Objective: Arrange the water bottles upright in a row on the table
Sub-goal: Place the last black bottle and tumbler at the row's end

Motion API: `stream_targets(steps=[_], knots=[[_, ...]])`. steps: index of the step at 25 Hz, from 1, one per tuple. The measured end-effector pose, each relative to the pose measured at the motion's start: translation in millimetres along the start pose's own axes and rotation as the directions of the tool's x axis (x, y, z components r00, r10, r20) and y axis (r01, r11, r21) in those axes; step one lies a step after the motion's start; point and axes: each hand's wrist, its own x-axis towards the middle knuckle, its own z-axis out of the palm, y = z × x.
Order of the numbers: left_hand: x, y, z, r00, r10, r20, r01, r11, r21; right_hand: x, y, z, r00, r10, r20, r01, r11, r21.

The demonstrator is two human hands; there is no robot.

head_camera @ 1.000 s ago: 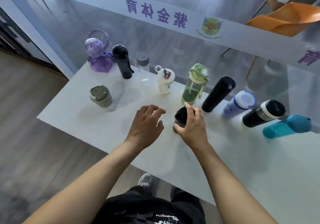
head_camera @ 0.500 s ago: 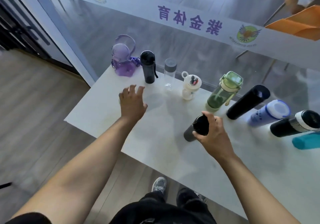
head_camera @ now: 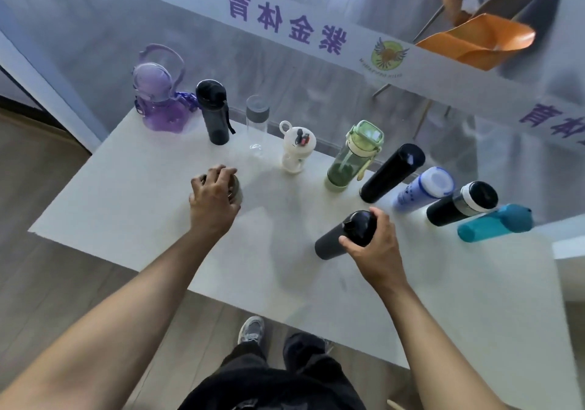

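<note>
Several bottles stand in a row along the back of the white table (head_camera: 133,207): purple jug (head_camera: 158,99), dark grey bottle (head_camera: 213,112), clear bottle (head_camera: 257,121), white bottle (head_camera: 296,147), green bottle (head_camera: 354,156), black flask (head_camera: 391,174), blue-white bottle (head_camera: 422,189), black-white flask (head_camera: 460,204), teal bottle (head_camera: 493,223). My left hand (head_camera: 213,200) curls over the lid of a short grey cup (head_camera: 236,189), mostly hidden beneath it. My right hand (head_camera: 375,248) grips the cap end of a black bottle (head_camera: 332,242) standing in front of the row.
A glass wall with a white banner of purple lettering (head_camera: 285,23) runs right behind the bottles. An orange chair (head_camera: 478,42) shows beyond the glass. The table's near edge is close to my legs and shoe (head_camera: 251,330); wooden floor lies to the left.
My left hand reached left from the table's middle and closed over the grey cup's lid. My right hand kept hold of the black bottle.
</note>
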Motion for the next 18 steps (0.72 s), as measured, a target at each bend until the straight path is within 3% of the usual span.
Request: stream_targets(steps=[3,9,18], knots=[[-14.2,48.1,29.0,0.983,0.151,0.107,-0.143,0.987,-0.076,-3.1,21.1,-19.8,0.994,0.046,-0.104,-0.042,0.998,0.037],[-46.8,152.9,81.0,0.881,0.412,0.232,-0.382,0.910,-0.162,-12.0,81.9,-78.7,0.970,0.105,-0.219,-0.096,0.994,0.052],[-119.5,305.5,171.9,0.793,0.513,0.328,-0.499,0.856,-0.132,-3.7,225.1,-190.1,0.947,0.170,-0.274,-0.156,0.985,0.071]])
